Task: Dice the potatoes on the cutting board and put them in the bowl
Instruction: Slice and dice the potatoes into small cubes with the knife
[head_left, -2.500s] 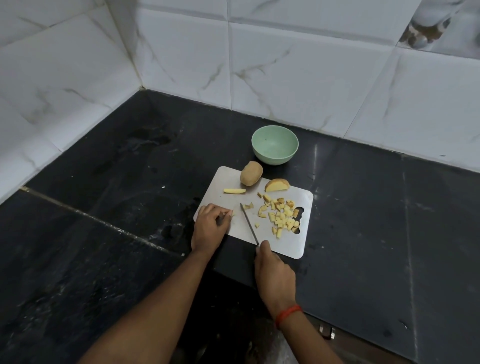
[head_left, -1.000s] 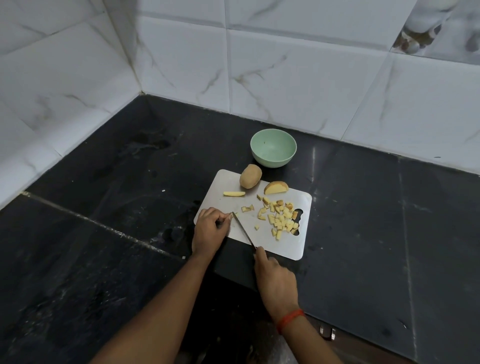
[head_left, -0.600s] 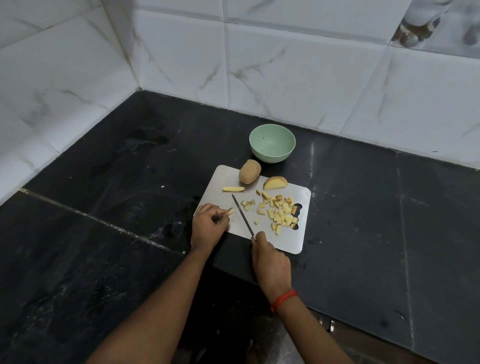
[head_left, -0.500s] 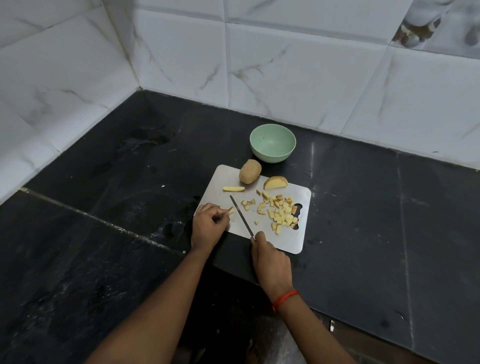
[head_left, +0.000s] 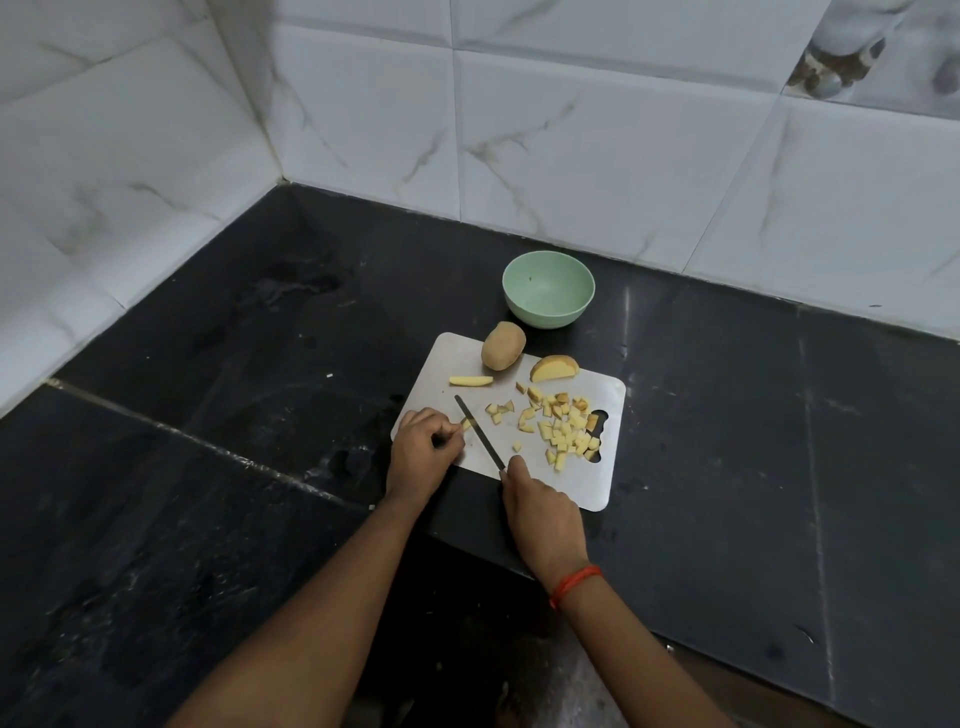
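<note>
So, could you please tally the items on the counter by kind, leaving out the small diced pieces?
Green bowl: 1
Cutting board: 1
Knife: 1
Whole potato: 1
Potato half: 1
Potato strips: 2, a loose strip and a held strip
Total: 7

Bowl (head_left: 548, 315) behind the cutting board (head_left: 582, 483) — on it, whole potato (head_left: 503, 345) rearmost, diced pieces (head_left: 563, 426) right.

One view only, head-worn and wide-angle. Placed above a black countertop (head_left: 779, 441), close in, facing forward and down toward the corner of the tiled walls (head_left: 571, 130). Cutting board (head_left: 587, 483) near frame centre; both forearms (head_left: 337, 597) enter from the bottom edge.
</note>
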